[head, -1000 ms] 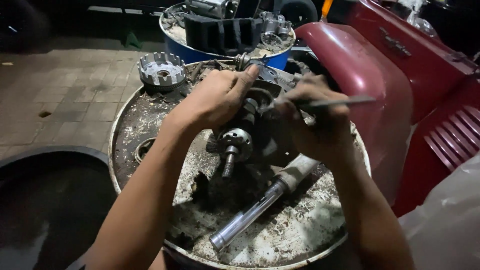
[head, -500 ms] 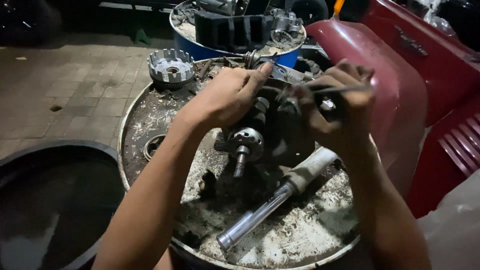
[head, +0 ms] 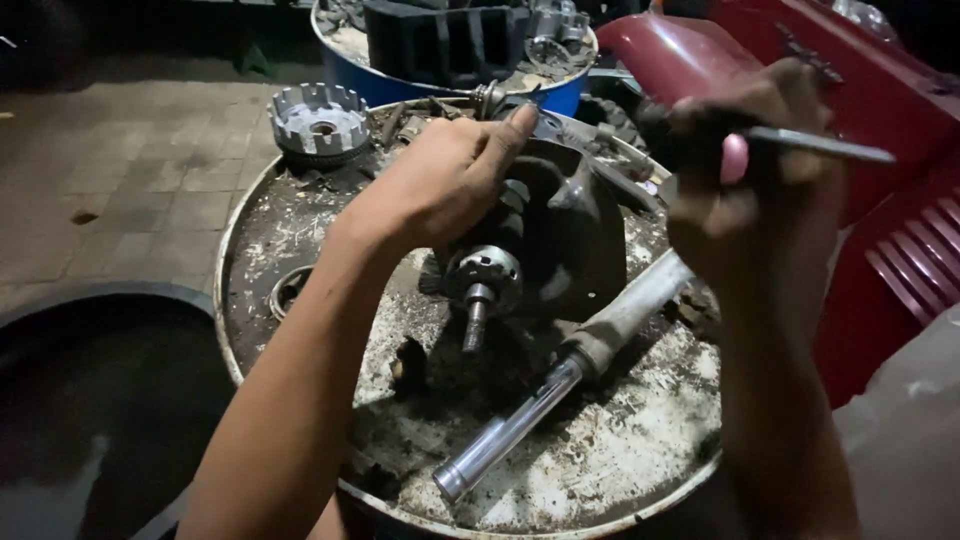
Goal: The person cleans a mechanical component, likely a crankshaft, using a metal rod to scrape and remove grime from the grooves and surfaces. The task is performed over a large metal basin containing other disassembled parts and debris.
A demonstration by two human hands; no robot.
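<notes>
Left hand [head: 445,175] rests w/ fingers together, curled over top of the dark engine part [head: 560,235] – sits mid drum top [head: 640,470], toward far edge. Right hand [head: 745,190] raised above right edge, fingers clamped on thin metal tool [head: 820,145]. Fork tube [head: 560,385] lies diagonally near front edge; clutch basket [head: 320,122] at far-left edge.
</notes>
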